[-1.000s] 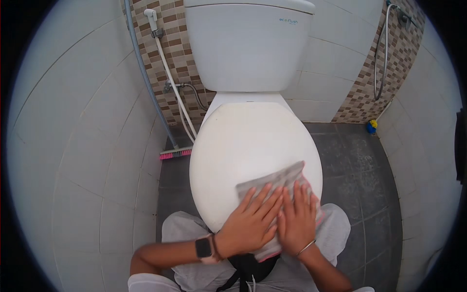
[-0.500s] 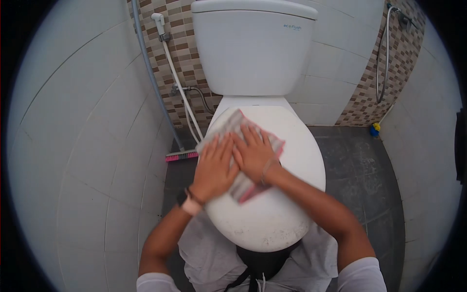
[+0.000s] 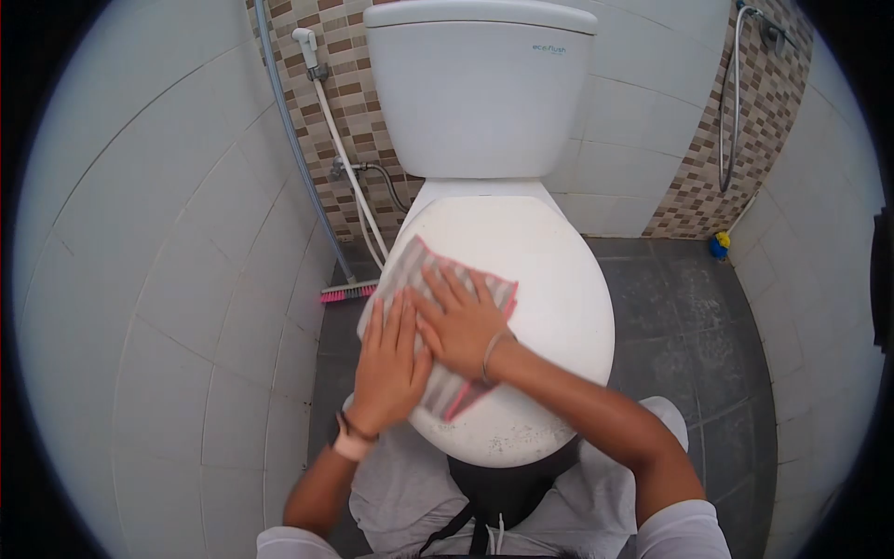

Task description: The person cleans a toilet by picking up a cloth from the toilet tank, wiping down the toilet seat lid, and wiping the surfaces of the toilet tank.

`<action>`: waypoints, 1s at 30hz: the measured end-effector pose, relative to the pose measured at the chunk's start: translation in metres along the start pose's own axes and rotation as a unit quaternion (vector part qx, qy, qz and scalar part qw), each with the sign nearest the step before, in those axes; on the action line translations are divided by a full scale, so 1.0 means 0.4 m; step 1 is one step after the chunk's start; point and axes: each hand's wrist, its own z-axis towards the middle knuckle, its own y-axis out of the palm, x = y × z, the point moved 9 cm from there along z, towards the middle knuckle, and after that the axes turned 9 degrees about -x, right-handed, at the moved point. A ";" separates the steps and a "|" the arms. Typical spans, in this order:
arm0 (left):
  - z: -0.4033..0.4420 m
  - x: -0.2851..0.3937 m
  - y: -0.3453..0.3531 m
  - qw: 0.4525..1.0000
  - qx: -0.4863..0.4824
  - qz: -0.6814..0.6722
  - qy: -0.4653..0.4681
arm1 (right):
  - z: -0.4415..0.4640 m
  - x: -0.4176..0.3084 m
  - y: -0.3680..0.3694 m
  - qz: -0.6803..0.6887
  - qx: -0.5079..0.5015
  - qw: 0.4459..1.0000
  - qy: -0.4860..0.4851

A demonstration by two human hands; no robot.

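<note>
A grey and white striped cloth (image 3: 402,272) with a pink edge lies spread on the closed white toilet lid (image 3: 549,307), over its left side. My left hand (image 3: 389,363) rests flat on the cloth's left part, fingers stretched out. Beside it, my right hand (image 3: 461,321) presses flat on the middle of the cloth, its fingers a little apart and its thumb side touching the left hand. Neither hand is wrapped round anything. Dark specks mark the front of the lid, which otherwise looks plain white.
Behind the lid stands the white cistern (image 3: 480,93). Left of the toilet are a pink-bristled floor brush (image 3: 348,293) and a white bidet sprayer (image 3: 305,47) with its hose. A blue and yellow brush (image 3: 720,244) sits at the far right corner, below a shower hose (image 3: 729,140). Tiled walls close in on both sides.
Both hands and the cloth under them have slid left and towards me across the lid. The view has shifted slightly.
</note>
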 end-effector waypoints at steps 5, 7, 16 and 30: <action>-0.151 0.129 0.010 0.996 -0.030 -0.057 -0.060 | -0.192 -0.091 -0.039 0.046 0.022 0.999 -0.010; -0.182 0.165 0.028 0.994 -0.046 -0.053 -0.079 | -0.255 -0.096 -0.054 0.068 0.019 0.997 0.012; -0.093 0.279 0.064 0.989 -0.110 -0.048 0.089 | -0.406 0.003 -0.087 0.086 0.023 0.983 0.160; 0.271 0.155 0.047 0.951 -0.104 -0.173 0.236 | -0.246 0.302 -0.117 0.006 -0.029 0.968 0.248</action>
